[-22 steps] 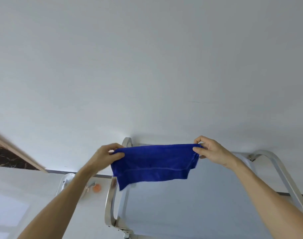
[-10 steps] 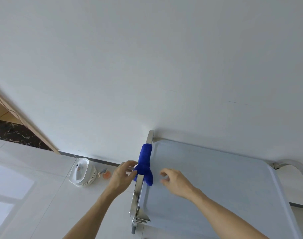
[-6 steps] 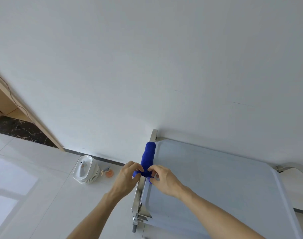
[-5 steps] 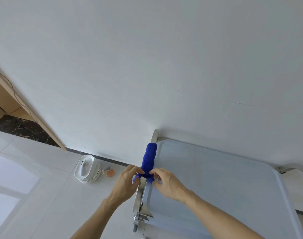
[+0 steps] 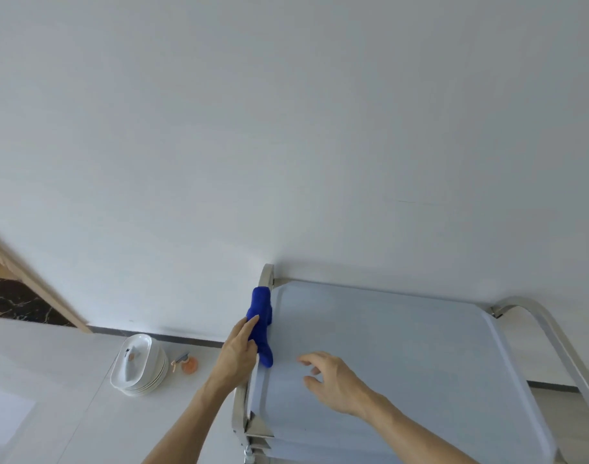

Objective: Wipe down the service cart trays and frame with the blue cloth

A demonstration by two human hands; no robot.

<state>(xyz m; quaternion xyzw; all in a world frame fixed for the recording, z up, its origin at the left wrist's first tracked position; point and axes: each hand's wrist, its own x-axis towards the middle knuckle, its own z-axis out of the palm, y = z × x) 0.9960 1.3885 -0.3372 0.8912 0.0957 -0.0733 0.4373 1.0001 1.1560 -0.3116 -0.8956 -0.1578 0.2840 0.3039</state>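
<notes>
Head view, looking down. Blue cloth (image 5: 261, 323) wrapped over left side rail (image 5: 265, 275) of service cart, bunched into a narrow roll running along the bar; lower tail hanging at the edge of top tray (image 5: 403, 356). Wrapped this way, probably, so the cloth covers the tube all round and one slide cleans the whole bar rather than one face.

Left hand (image 5: 237, 351) on the outer side of the rail, fingers laid over the cloth and curled round it with the bar underneath; thumb side hidden, so full closure of the grip only judged, not seen. Placement suits a push toward the wall end or a pull toward the near corner bracket (image 5: 257, 430).

Right hand (image 5: 333, 380) above the tray, clear of the cloth, fingers loosely spread and slightly bent, holding nothing. Contact with tray surface not determinable. Likely freed because one hand suffices on the rail.

Tray surface pale grey, bare. Right handle (image 5: 554, 343) of frame curving down at far right, untouched by the cloth.

Outward: cart set close against white wall (image 5: 286, 128). Floor tiles (image 5: 52, 380) to the left with stacked white dishes (image 5: 139, 365) and a small orange item (image 5: 189, 365) beside them, near the baseboard, well apart from the cart. Wooden trim (image 5: 35, 289) at far left.

Judgement: frame wiping at an early stage.
</notes>
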